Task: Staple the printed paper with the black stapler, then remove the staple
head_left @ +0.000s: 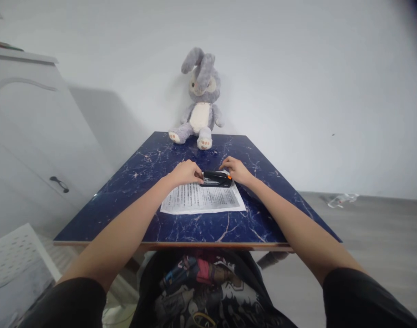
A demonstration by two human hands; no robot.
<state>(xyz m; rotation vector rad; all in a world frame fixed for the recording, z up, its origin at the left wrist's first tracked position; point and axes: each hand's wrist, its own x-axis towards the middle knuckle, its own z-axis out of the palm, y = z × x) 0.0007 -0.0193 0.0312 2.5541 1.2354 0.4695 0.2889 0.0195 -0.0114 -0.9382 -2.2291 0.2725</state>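
A black stapler (216, 179) with an orange piece at its right end lies across the far part of a printed sheet of paper (201, 200). My left hand (187, 172) is closed, its thumb and fingers pinching the stapler's left end. At the other end, my right hand (238, 170) has bent fingers around the orange part, close to the sheet's far right corner. Its fingertips are partly hidden behind the stapler. The sheet rests on a blue marble-patterned table (140, 155), with its near edge slightly curled.
A grey plush rabbit (201, 114) sits at the table's far edge against a white wall (297, 91). To the left stands a white cabinet (27, 136) with a dark handle. A white perforated container (17, 259) is at lower left. Something clear and crumpled (341, 199) lies on the floor at right.
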